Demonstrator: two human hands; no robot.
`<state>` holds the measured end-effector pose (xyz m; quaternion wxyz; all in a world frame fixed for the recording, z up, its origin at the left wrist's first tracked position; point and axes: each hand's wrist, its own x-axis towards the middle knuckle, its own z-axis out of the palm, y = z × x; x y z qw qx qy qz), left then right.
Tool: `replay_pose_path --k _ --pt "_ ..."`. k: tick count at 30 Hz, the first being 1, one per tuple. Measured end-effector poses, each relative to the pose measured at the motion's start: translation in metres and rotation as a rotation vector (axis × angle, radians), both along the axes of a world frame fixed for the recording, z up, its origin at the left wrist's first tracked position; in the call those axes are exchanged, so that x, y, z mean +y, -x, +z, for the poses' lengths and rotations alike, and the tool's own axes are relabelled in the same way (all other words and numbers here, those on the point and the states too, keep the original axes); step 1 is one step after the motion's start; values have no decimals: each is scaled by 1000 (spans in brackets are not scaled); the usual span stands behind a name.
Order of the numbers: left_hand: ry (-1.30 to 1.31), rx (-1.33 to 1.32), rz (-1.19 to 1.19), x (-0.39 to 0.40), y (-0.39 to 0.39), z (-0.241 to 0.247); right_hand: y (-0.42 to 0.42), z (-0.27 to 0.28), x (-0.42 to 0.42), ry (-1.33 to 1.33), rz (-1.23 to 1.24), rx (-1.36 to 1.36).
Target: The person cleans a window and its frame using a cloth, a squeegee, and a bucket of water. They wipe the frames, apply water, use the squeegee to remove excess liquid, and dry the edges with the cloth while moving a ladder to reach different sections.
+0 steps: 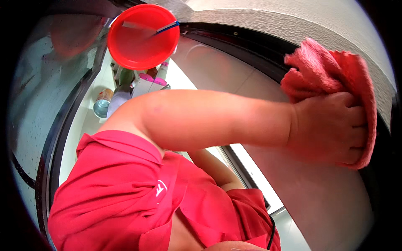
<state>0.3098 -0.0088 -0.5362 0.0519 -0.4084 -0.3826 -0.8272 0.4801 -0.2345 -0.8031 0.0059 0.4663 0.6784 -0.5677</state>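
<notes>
My left arm stretches across the view to the right. My left hand (329,131) presses on a crumpled red cloth (326,72), back of the hand up; the cloth bunches above the hand and wraps past the fingertips. Beneath and beside them lies a smooth, pale brownish panel or ledge (326,200), edged by a dark frame. Part of my right arm shows behind the left one, but its hand is out of view. At the upper left is a red bucket (138,59) of cloudy liquid, with a blue-and-silver tool handle (167,27) leaning at its rim.
A glass pane (37,94) with droplets and a dark frame stands at the left. Below the bucket are pink-topped items (152,79), a metal can (102,105) and other things. A textured pale wall (267,23) curves along the upper right above a dark frame (235,33).
</notes>
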Motion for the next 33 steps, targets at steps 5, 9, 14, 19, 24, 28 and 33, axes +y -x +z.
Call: replay_pose_path --k 5,9,14,19,24,28,33 --pt "62 78 170 28 4 -83 8 0 17 -59 11 -31" --pt "237 244 3 8 12 -191 10 15 24 493 -144 -477" --pt "743 603 -37 -14 39 -284 6 8 19 531 -240 -469" --pt "889 609 100 -19 43 -390 9 -3 18 524 -250 -486" --pt "1432 553 -151 -37 59 -414 11 -5 18 509 -208 -467" --pt "1150 173 -93 -82 89 -384 20 4 23 518 -238 -403" --pt "1093 61 34 -160 127 -320 15 11 31 558 -216 -310"
